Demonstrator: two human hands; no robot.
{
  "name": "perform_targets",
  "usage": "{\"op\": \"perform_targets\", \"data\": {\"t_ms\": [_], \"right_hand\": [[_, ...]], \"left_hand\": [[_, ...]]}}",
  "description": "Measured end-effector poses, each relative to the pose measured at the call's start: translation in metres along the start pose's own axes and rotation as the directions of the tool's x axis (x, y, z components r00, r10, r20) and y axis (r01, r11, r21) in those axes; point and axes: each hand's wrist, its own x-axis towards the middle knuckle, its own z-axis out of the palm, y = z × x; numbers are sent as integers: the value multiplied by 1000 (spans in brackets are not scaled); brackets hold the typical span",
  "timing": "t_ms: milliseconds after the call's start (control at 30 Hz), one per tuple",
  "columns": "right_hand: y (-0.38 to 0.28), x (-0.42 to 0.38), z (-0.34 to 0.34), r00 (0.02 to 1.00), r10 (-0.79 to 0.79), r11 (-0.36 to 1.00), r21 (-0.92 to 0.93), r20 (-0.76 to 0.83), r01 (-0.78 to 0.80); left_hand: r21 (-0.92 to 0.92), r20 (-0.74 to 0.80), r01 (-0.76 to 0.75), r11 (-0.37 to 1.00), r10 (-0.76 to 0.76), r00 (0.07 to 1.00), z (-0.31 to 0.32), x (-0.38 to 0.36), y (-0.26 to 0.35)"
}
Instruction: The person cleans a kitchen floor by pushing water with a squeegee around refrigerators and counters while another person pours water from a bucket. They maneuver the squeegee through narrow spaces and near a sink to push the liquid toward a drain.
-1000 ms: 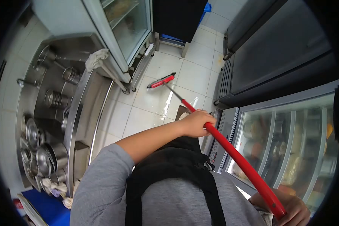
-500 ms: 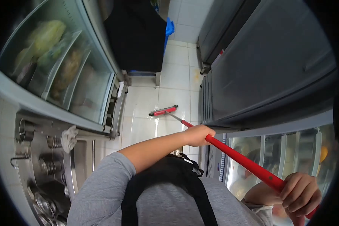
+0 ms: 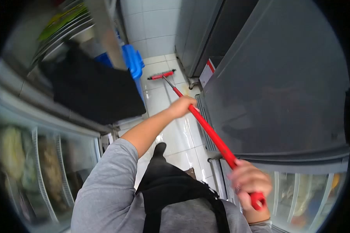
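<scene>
A floor squeegee with a long red handle runs diagonally ahead of me. Its narrow red-and-black head rests on the white floor tiles. My left hand is wrapped round the upper-middle of the pole, near where the thin metal section starts. Around the near end my right hand is closed, slightly blurred, with the hollow tip of the handle sticking out below it.
On the right stand a large grey cabinet and a glass-front fridge. To the left are another glass-front fridge, a hanging black cloth and a blue bin. A red-and-white box sits beside the right-hand cabinets.
The squeegee head has moved forward across the floor towards the back wall, near the blue bin. Both hands still grip the pole and have moved forward; my view has shifted and turned.
</scene>
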Motion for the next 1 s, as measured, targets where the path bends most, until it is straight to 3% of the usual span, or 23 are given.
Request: {"op": "perform_targets", "data": {"t_ms": [100,167,267,367,433,467,533,567,600,633,667,700,733,767,800,833,900,933,967,1000], "right_hand": [[118,89,36,997,-38,999,-35,-60,36],[199,159,57,992,-49,999,2,-117,50],[308,238,86,979,59,997,-38,-195,-67],[360,256,82,956,12,993,119,-294,24],[359,256,65,954,50,988,155,-294,-3],[344,256,50,952,101,990,119,-288,-69],[292,254,12,940,126,992,48,-317,-117],[252,259,-8,924,183,982,14,-337,-189],[225,257,-25,904,149,989,83,-401,-126],[189,247,-50,914,250,960,202,-320,-191],[163,234,-74,941,213,949,283,-263,-135],[138,205,-97,952,121,970,238,-280,-53],[93,180,-120,946,174,985,69,-275,-161],[68,196,-126,978,204,969,155,-49,-194],[48,210,-130,962,203,943,229,180,-242],[17,178,-141,968,246,929,270,57,-252],[16,199,-118,997,23,973,229,73,-40],[26,209,-112,997,34,972,230,71,-50],[45,217,-108,999,-50,968,248,5,48],[62,216,-103,989,-135,955,260,-61,146]], "left_hand": [[114,-184,40,993,-18,983,-42,46,-124],[139,-305,186,973,-137,942,-60,75,-201],[109,-296,308,945,-265,918,-79,101,-290],[110,-236,388,915,-355,905,-71,108,-320],[270,-337,309,912,-211,918,-59,111,-317],[182,-333,384,905,-310,890,-48,115,-314],[-22,-298,363,931,-353,887,-34,123,-276],[-44,-313,301,953,-299,901,-27,126,-247],[-124,-270,173,977,-201,942,-21,125,-219],[-206,-118,255,945,-283,952,-22,125,-180],[-339,42,154,928,-149,988,-10,123,-164],[-418,87,113,901,-84,993,-10,120,-134],[-427,190,190,884,-118,975,-6,116,-111],[-302,341,248,921,-139,930,-9,116,-94],[-296,451,271,916,-115,885,-10,113,-85],[-315,383,139,939,-9,924,-9,111,-75],[-303,426,123,945,19,904,-30,121,-59],[-238,410,129,963,-21,912,-36,127,-63],[-172,390,135,976,-58,919,-42,140,-77],[-270,254,121,955,-50,966,-38,149,-106]]}}
